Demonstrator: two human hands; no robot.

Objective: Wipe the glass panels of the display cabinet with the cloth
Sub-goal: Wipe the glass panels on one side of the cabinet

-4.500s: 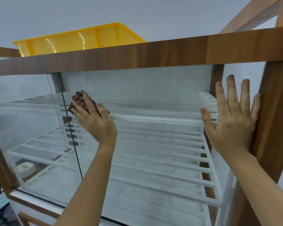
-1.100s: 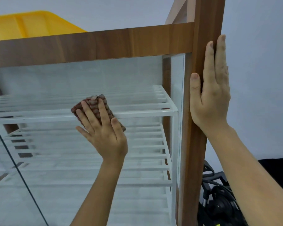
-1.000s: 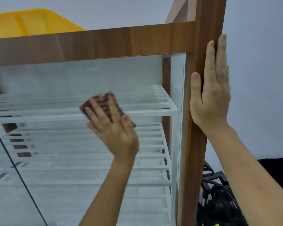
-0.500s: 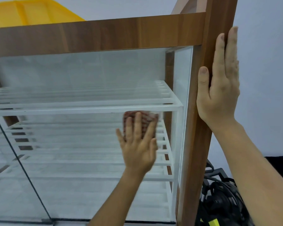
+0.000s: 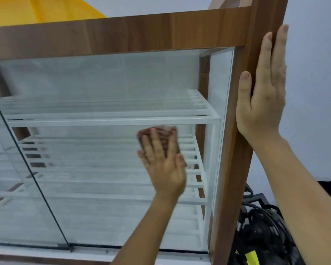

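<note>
The left hand [image 5: 163, 165] is flat against the front glass panel [image 5: 103, 77] of the display cabinet [image 5: 122, 38], fingers straight and spread, pressing a reddish-brown cloth [image 5: 161, 135] onto the pane. The cloth sits bunched under the fingertips, just below the front rail of the upper white rack [image 5: 111, 119] seen through the glass, over toward the right side of the panel; it looks a little blurred. Over on the right, the right hand [image 5: 264, 100] lies open on the wooden corner post [image 5: 235, 150], fingers straight and pointing up along the outer face, thumb resting on the front face of the post. It holds nothing, just braces against the wood. Inside the cabinet, a lower white rack [image 5: 195, 165] runs behind the left hand's knuckles. A dark vertical edge [image 5: 31, 165] where two panes meet slants down through the left half of the glass. Up top, behind the wooden top rail, a yellow tray [image 5: 36, 10] peeks out at the upper left. Down at the lower right, beside the post, a tangle of black cables [image 5: 264, 234] lies in a heap.
</note>
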